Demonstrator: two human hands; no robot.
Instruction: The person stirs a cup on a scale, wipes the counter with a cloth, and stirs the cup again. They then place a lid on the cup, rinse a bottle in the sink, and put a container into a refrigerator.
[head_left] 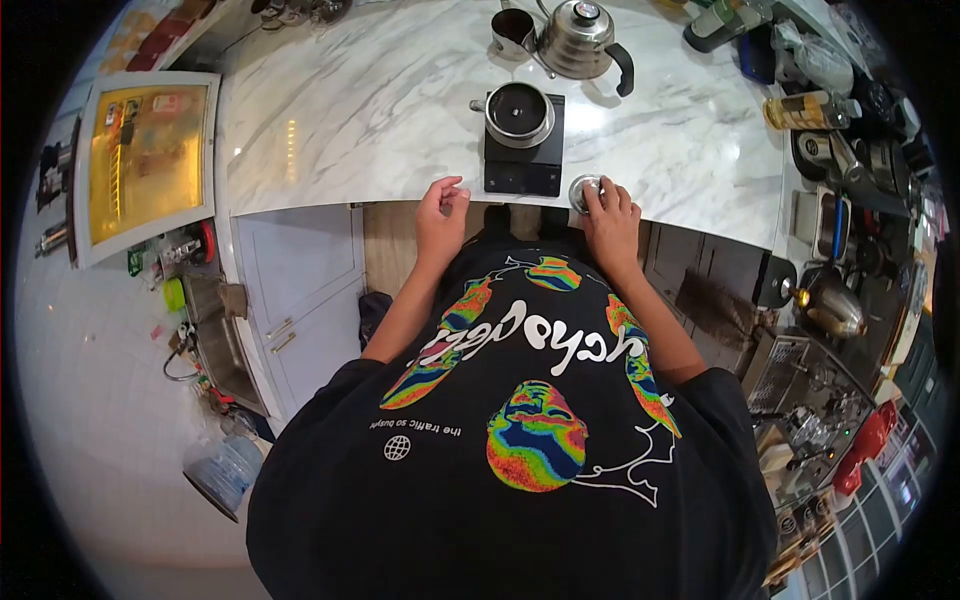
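My left hand (440, 222) is held at the front edge of the counter, left of a black scale (526, 177); its fingers are loosely bent and apart, with nothing in them. My right hand (612, 218) has its fingers and thumb on a small round metal lid-like piece (581, 190), which lies on the counter just right of the scale. Its exact kind is partly hidden by the fingers. On the scale stands a coffee dripper (518, 112) with a steel rim and dark coffee inside, apart from both hands.
A steel gooseneck kettle (578, 42) and a metal pitcher (514, 34) stand at the back of the marble counter (350, 130). Bottles, including a yellowish one (808, 110), line the right side. A yellow-lit framed panel (148, 155) stands at left.
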